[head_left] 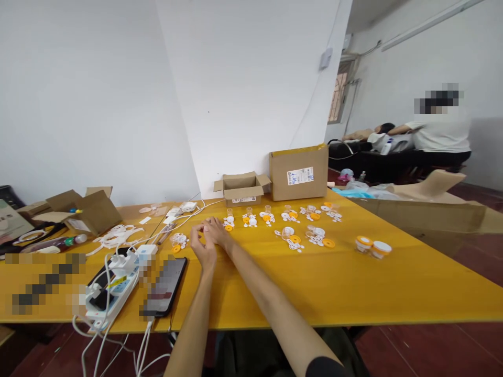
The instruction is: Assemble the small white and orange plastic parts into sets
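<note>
My left hand (202,247) and my right hand (217,232) meet over the table, fingertips together. The left fingers are curled, and the right fingers bend across toward them. Whatever lies between them is hidden. Just left of them sits a small group of white discs (181,238) with an orange ring (176,248). Right beside my right hand, another group has a clear cup (230,213) and an orange ring (228,228). Similar groups of clear cups, white pieces and orange rings run to the right. Two lidded jars (364,244) stand farther right, touching.
An open carton (242,188) and a closed box (299,174) stand against the wall. At left are a power strip (126,285) with tangled cables, a phone (168,288), a bottle (65,242) and an open box (90,212). Another person (442,128) sits in the background.
</note>
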Demonstrator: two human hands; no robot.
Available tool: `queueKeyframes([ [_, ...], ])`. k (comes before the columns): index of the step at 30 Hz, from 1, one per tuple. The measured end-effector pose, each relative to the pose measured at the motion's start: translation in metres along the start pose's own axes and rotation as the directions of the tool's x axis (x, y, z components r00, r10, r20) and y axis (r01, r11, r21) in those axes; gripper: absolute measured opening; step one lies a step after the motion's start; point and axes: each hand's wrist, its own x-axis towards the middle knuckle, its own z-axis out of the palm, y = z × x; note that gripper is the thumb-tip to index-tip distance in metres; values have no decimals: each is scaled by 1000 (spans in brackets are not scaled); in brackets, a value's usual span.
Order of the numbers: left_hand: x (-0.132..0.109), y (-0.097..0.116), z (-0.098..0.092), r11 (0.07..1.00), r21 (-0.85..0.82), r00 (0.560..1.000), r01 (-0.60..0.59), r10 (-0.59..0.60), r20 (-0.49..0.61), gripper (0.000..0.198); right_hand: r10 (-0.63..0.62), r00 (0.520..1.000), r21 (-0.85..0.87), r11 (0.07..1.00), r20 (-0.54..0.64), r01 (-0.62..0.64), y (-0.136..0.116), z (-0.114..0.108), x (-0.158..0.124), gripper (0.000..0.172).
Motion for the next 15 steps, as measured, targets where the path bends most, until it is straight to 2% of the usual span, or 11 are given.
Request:
queueKeyframes([
  [5, -2, 2, -2, 1000, 5, 1000, 12, -12, 23, 20, 99, 995, 46, 994, -11, -99, -1, -1, 12, 29],
  [15, -5, 2, 0, 999, -28, 999, 17, -15, 43, 22, 156, 986, 102, 984, -59, -149, -4, 9, 26, 31],
])
